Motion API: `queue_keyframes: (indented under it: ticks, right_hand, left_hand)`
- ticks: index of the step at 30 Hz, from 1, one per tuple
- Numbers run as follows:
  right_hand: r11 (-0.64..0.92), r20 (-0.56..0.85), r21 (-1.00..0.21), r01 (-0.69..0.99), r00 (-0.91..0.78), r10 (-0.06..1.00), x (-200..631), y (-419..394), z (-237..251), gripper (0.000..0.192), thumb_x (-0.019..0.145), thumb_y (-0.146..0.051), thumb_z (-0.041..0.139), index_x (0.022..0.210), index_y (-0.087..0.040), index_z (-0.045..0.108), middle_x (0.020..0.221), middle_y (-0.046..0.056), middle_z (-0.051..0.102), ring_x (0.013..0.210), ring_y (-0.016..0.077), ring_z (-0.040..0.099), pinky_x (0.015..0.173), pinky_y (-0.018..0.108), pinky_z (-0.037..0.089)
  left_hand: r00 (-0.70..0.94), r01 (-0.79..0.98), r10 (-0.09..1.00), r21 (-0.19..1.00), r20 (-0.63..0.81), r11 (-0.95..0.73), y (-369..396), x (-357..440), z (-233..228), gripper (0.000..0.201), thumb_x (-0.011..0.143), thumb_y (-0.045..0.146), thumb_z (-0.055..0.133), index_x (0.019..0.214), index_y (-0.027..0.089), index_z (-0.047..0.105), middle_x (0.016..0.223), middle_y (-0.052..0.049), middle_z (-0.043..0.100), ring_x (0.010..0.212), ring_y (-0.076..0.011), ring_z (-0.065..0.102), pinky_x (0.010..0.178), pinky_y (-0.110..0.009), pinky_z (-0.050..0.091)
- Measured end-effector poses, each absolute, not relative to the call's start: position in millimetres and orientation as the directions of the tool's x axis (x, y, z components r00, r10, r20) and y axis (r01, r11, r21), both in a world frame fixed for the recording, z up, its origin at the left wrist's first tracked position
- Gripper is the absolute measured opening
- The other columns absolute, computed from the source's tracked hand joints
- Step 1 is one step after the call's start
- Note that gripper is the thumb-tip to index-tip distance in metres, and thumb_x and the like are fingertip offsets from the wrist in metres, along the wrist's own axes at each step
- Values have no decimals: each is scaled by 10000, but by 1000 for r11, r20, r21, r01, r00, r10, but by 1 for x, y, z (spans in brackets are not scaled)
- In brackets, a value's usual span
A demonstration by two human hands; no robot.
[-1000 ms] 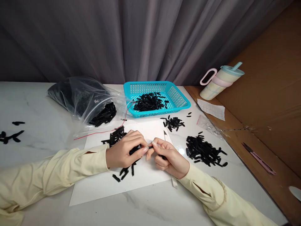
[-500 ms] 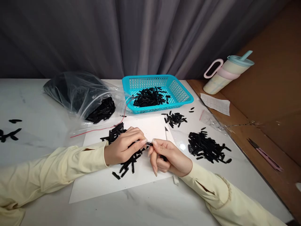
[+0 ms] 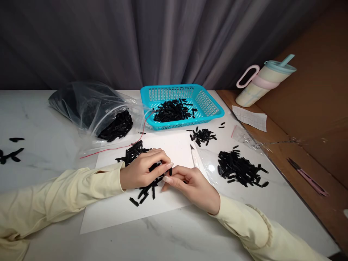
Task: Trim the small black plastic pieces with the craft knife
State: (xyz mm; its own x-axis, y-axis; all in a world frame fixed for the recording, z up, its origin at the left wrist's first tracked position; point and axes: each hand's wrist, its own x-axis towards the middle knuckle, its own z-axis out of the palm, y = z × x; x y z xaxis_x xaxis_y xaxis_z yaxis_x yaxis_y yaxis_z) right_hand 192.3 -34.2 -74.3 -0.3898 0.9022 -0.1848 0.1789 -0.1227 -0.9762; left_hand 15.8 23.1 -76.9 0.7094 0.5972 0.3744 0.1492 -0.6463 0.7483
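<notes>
Both hands meet over a white paper sheet (image 3: pixel 168 145) lying near the front edge of the white marble-look table (image 3: pixel 54 145). Left hand (image 3: pixel 143 170) is curled, fingers bent down onto a loose heap of small black plastic strips (image 3: pixel 146 188) in the sheet's middle; it pinches one strip at the fingertips (image 3: pixel 168 166), w/ more strips showing under the palm. Right hand (image 3: pixel 191 185) sits just beside it, touching fingertip to fingertip, fingers narrow & folded inward; can't tell whether it grips anything itself. A slim white craft knife (image 3: pixel 194 156) lies on the sheet's right edge, just behind the right hand, blade tip pointing toward the table's far edge. Right of the sheet, a second pile of black strips (image 3: pixel 240 170) rests on the table, w/ a smaller scatter (image 3: pixel 202 136) nearer the far edge. A turquoise plastic basket (image 3: pixel 201 105) holding more strips stands toward the far edge, centre. A clear plastic bag (image 3: pixel 89 105) w/ black strips spilling from its mouth lies left of the basket; a thin red string (image 3: pixel 114 148) runs from it toward the sheet. At the far right, off the table on a brown surface: pastel tumbler w/ straw (image 3: pixel 261 85), a paper slip (image 3: pixel 251 117), pink snips (image 3: pixel 308 177). Both sleeves are pale yellow.
</notes>
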Motion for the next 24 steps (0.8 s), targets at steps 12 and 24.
queue_keyframes:
  ticks: [12, 24]
  right_hand:
    - [146, 89, -953, 267, -214, 973, 192, -43, -77, 218, 858, -320, 594, 988, -241, 439, 695, -22, 610, 520, 111, 541, 464, 212, 419]
    - [324, 321, -864, 386, -76, 944, 192, -45, -80, 279, 829, -338, 650, 688, -226, 437, 582, -20, 588, 442, 97, 444, 403, 221, 344]
  left_hand:
    - [727, 179, 676, 918, 120, -354, 27, 20, -73, 320, 879, 391, 498, 697, 150, 601, 618, 4, 608, 562, -92, 510, 560, -206, 403]
    - [805, 116, 590, 959, 61, -259, 29, 18, -70, 184, 853, 286, 554, 751, 143, 608, 643, 16, 606, 579, -79, 516, 571, -177, 409]
